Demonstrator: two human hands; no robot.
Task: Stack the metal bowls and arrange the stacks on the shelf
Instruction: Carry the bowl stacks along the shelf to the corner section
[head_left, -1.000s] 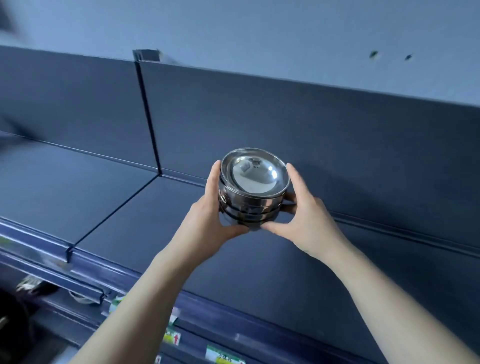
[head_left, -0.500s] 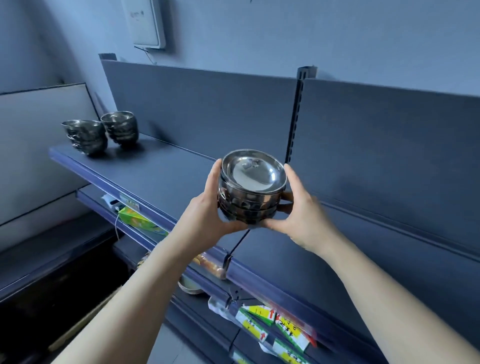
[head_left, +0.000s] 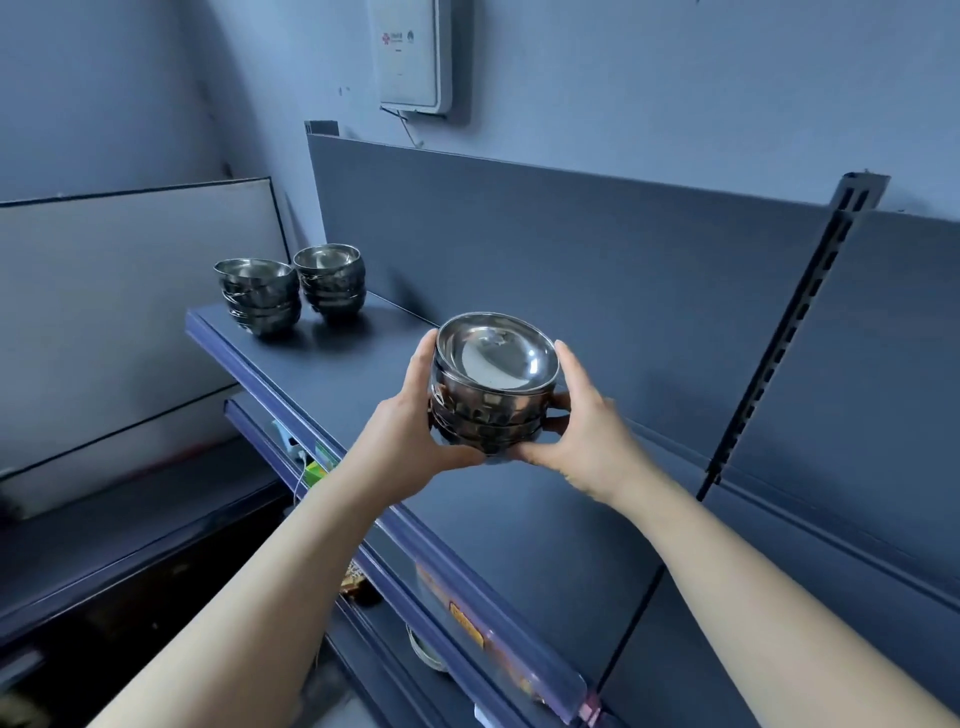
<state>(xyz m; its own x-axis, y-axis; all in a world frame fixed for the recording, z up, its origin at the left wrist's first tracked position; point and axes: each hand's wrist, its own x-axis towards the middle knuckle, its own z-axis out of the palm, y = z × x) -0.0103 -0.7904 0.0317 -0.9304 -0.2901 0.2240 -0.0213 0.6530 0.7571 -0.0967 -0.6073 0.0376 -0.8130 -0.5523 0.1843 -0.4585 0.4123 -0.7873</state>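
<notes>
A stack of shiny metal bowls (head_left: 493, 395) is held in the air above the dark blue top shelf (head_left: 363, 374). My left hand (head_left: 410, 431) cups its left side and underside. My right hand (head_left: 587, 436) cups its right side. At the far left end of the shelf stand two other stacks of metal bowls side by side: one nearer the front edge (head_left: 260, 296), one against the back panel (head_left: 332, 283).
A dark back panel (head_left: 571, 260) rises behind the shelf, with a slotted upright (head_left: 779, 338) on the right. A white box (head_left: 415, 52) hangs on the wall above. Lower shelves (head_left: 395, 613) hold packets and a bowl. A grey board (head_left: 130, 312) stands at the left.
The view has swung left along the shelf, bringing the two standing stacks closer. Both hands still hold the stack in the same grip, now nearer the shelf's left part.
</notes>
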